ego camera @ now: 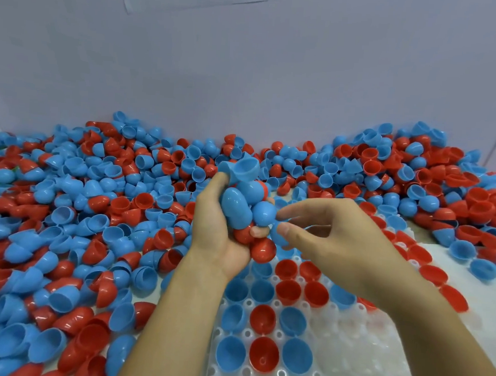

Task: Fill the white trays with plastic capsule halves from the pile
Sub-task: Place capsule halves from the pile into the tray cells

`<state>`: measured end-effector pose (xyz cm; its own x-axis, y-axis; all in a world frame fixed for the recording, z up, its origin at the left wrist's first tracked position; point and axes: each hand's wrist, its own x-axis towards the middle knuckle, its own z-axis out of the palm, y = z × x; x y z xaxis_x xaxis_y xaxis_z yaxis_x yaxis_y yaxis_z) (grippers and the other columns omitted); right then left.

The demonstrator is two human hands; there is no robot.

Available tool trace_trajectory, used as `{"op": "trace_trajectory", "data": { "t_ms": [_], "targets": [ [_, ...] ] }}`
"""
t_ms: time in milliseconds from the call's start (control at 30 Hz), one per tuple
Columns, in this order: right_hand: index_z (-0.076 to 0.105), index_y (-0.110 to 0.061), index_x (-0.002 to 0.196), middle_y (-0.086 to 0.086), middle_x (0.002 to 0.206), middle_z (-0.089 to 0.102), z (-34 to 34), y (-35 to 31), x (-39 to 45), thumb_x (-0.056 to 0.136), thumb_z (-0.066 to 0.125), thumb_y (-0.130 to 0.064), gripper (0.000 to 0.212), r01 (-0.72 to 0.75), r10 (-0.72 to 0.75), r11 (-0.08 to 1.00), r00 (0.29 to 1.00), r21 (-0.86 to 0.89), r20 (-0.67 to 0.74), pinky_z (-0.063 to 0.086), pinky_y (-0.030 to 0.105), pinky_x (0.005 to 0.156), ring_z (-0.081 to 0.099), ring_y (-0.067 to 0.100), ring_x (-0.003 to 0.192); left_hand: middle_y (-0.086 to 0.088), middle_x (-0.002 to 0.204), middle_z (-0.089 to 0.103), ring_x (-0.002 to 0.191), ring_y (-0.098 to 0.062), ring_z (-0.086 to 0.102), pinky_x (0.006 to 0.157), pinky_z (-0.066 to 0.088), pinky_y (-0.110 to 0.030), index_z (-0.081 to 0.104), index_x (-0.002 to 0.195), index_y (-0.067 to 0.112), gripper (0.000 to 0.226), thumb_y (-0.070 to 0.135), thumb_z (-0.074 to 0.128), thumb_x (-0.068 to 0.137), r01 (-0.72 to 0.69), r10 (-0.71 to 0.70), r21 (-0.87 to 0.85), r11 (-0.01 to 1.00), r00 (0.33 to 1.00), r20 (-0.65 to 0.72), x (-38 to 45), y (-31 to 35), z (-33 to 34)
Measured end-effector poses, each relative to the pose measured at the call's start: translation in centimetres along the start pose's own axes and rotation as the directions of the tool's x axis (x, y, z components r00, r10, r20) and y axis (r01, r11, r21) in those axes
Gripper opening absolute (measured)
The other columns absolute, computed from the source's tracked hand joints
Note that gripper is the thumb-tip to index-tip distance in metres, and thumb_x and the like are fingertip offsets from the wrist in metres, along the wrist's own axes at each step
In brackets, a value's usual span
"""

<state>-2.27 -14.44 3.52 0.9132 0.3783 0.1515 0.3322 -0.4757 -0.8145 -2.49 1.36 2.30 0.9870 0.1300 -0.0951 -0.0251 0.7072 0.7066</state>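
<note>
Capsule halves (pixel 241 205) bunched in left hand (pixel 213 229) above white tray (pixel 347 353).
Right hand (pixel 334 236) apparently pinching one blue half (pixel 279 233).

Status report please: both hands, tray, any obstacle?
Left hand grips capsule halves. Right hand pinches one blue half. White tray partly filled. No obstacle seen.

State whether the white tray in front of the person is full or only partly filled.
Partly filled. The white tray holds blue and red halves in its left and far pockets, while many pockets near the right forearm sit empty.
</note>
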Motion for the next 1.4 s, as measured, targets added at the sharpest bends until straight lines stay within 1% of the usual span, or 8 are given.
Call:
{"op": "trace_trajectory", "data": {
  "t_ms": [100, 333, 567, 700, 833, 967, 1100, 1400],
  "targets": [
    [0.073, -0.039, 0.100, -0.011, 0.089, 0.070, -0.1, -0.1, 0.0, 0.084, 0.077, -0.029, 0.020, -0.006, 0.010, 0.995, 0.999, 0.099, -0.039, 0.058, 0.018, 0.073, 0.068, 0.001, 0.081, -0.001, 0.060, 0.055, 0.043, -0.012, 0.046, 0.032, 0.032, -0.017, 0.060, 0.075, 0.014, 0.037, 0.040, 0.048, 0.099, -0.023, 0.022, -0.016, 1.000, 0.997, -0.072, 0.2, 0.0, 0.3],
    [0.074, -0.042, 0.094, -0.024, 0.096, 0.070, -0.5, 0.3, 0.4, 0.086, 0.075, -0.018, 0.025, 0.054, -0.038, 0.994, 0.986, 0.094, -0.162, 0.044, -0.002, 0.069, 0.060, -0.013, 0.090, -0.004, 0.055, 0.058, 0.043, -0.011, 0.049, 0.032, 0.032, -0.017, 0.060, 0.077, 0.012, 0.034, 0.035, 0.049, 0.099, -0.044, 0.047, 0.029, 0.999, 0.989, -0.142, 0.2, 0.1, 0.1],
    [0.068, -0.039, 0.090, -0.004, 0.091, 0.063, 0.3, 0.1, 0.3, 0.098, 0.058, -0.007, 0.034, 0.091, -0.072, 0.989, 0.984, 0.113, -0.160, 0.060, 0.034, 0.069, 0.071, 0.005, 0.077, -0.010, 0.062, 0.058, 0.050, -0.013, 0.048, 0.031, 0.032, -0.018, 0.062, 0.071, 0.009, 0.041, 0.035, 0.047, 0.099, -0.007, 0.013, 0.063, 0.998, 0.996, -0.089, 0.0, 0.1, 0.4],
    [0.069, -0.035, 0.082, -0.008, 0.078, 0.064, 0.0, 0.1, 0.3, 0.094, 0.059, -0.012, 0.028, 0.133, -0.129, 0.991, 0.973, 0.006, -0.190, 0.045, 0.009, 0.058, 0.060, -0.007, 0.070, -0.009, 0.062, 0.057, 0.055, -0.015, 0.048, 0.032, 0.033, -0.018, 0.060, 0.078, 0.009, 0.040, 0.038, 0.046, 0.100, -0.014, 0.020, 0.065, 0.998, 0.995, -0.100, -0.1, 0.2, 0.4],
    [0.070, -0.022, 0.063, 0.004, 0.066, 0.068, -0.9, -0.2, 0.0, 0.084, 0.054, -0.011, 0.029, 0.101, -0.092, 0.994, 0.982, 0.042, -0.168, 0.038, 0.010, 0.043, 0.050, 0.001, 0.041, -0.008, 0.062, 0.059, 0.058, -0.016, 0.052, 0.032, 0.033, -0.017, 0.060, 0.083, 0.009, 0.037, 0.038, 0.047, 0.100, -0.015, 0.020, 0.044, 0.999, 0.994, -0.110, -0.1, 0.3, 0.3],
    [0.075, -0.029, 0.066, 0.007, 0.078, 0.074, -1.7, 0.2, 0.0, 0.084, 0.054, -0.032, 0.028, 0.047, -0.041, 0.997, 0.993, 0.053, -0.109, 0.046, 0.010, 0.058, 0.068, 0.020, 0.080, -0.008, 0.062, 0.059, 0.058, -0.016, 0.052, 0.032, 0.033, -0.018, 0.060, 0.081, 0.009, 0.037, 0.038, 0.047, 0.100, -0.018, 0.022, 0.036, 0.999, 0.993, -0.117, 0.0, 0.3, 0.2],
    [0.078, -0.034, 0.068, -0.020, 0.075, 0.074, -2.6, 0.1, -0.2, 0.079, 0.069, -0.052, 0.023, -0.016, 0.018, 0.999, 0.998, 0.032, -0.062, 0.041, 0.007, 0.062, 0.066, -0.011, 0.080, -0.008, 0.062, 0.058, 0.057, -0.016, 0.053, 0.033, 0.034, -0.018, 0.060, 0.084, 0.008, 0.036, 0.039, 0.047, 0.099, -0.030, 0.035, 0.039, 0.999, 0.991, -0.131, 0.1, 0.3, 0.0],
    [0.078, -0.034, 0.064, -0.015, 0.070, 0.074, -2.7, 0.7, -0.5, 0.078, 0.082, -0.022, 0.019, -0.051, 0.054, 0.998, 0.995, -0.039, 0.089, 0.046, 0.003, 0.055, 0.069, -0.004, 0.072, -0.007, 0.062, 0.059, 0.056, -0.015, 0.054, 0.034, 0.033, -0.017, 0.062, 0.080, 0.008, 0.042, 0.040, 0.046, 0.101, -0.014, 0.015, 0.010, 1.000, 0.991, -0.136, -0.6, 0.0, -0.1]
  ]
}}
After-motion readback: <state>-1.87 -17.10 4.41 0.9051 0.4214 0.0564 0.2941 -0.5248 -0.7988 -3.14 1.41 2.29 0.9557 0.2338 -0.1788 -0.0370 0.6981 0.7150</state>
